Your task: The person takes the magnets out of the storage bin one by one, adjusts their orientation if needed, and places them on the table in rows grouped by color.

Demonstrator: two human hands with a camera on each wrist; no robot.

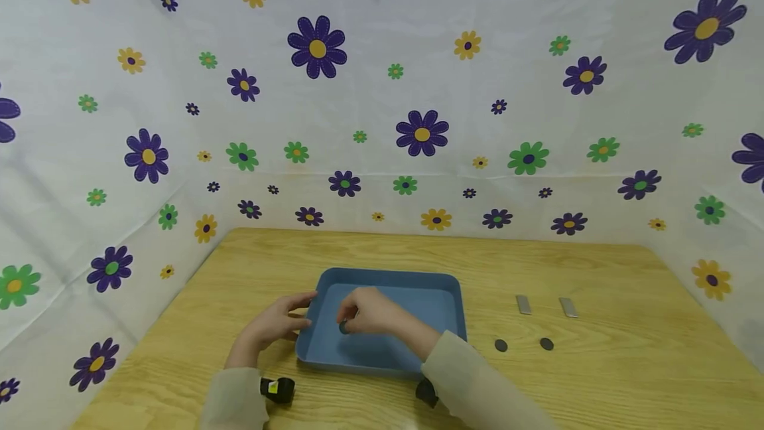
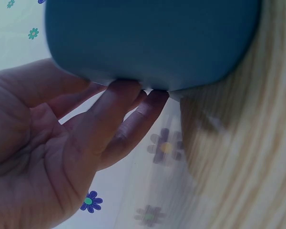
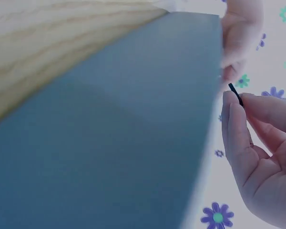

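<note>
A shallow blue tray (image 1: 418, 300) rests on the wooden table. At its left side is my left hand (image 1: 271, 324), fingers loosely bent with the tips touching the outer wall. The left wrist view shows those fingertips (image 2: 124, 86) against the tray's blue side. My right hand (image 1: 373, 310) is over the left half of the tray, pinching a small dark disc (image 1: 343, 328) between thumb and fingers. In the right wrist view the disc (image 3: 235, 94) appears edge-on, thin and black, with the tray wall (image 3: 133, 119) beside it.
To the right of the tray lie two dark round discs (image 1: 501, 345) on the table (image 1: 621, 377). Behind them are two small grey rectangular pieces (image 1: 523, 304). A white flower-patterned sheet (image 1: 382, 98) hangs around the back and sides.
</note>
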